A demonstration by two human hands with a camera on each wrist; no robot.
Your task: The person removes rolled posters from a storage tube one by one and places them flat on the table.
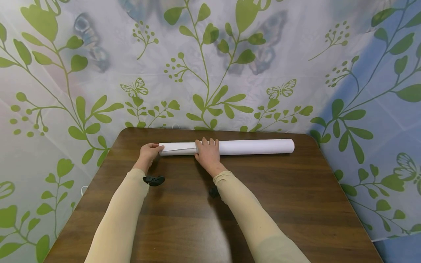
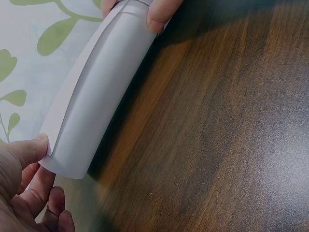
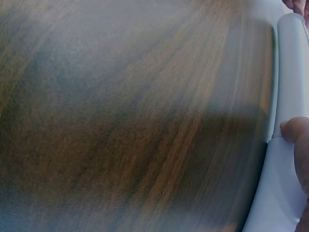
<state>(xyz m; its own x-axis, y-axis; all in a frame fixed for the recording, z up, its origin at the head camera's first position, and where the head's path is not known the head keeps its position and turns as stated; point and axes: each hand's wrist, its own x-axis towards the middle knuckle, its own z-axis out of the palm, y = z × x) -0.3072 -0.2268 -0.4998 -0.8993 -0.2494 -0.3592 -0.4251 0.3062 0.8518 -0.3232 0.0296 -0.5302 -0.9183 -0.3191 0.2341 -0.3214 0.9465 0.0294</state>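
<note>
A white paper roll (image 1: 256,147) lies across the middle of the head frame, near the far edge of the surface, narrower on its left stretch than on its right. A loose edge (image 2: 71,94) runs lengthwise along that narrower stretch. The left hand (image 1: 148,153) pinches the roll's left end, its thumb (image 2: 34,150) over the corner of the loose edge and other fingers beneath. The right hand (image 1: 208,153) grips the roll where the width changes, fingers draped over the top; the right wrist view catches this only at its right border, so I cannot fairly tell how hard they press. If the left pinch slackened, the loose edge could spring open and the narrow part widen; too tight a squeeze on the right could crease the paper. The long axis runs almost level, left to right, the thick end pointing right, tipped very slightly upward in the frame. Around it spreads the brown wood-grain surface (image 1: 184,219); behind, a leaf-and-butterfly-printed cloth (image 1: 108,91) fills the upper frame.
</note>
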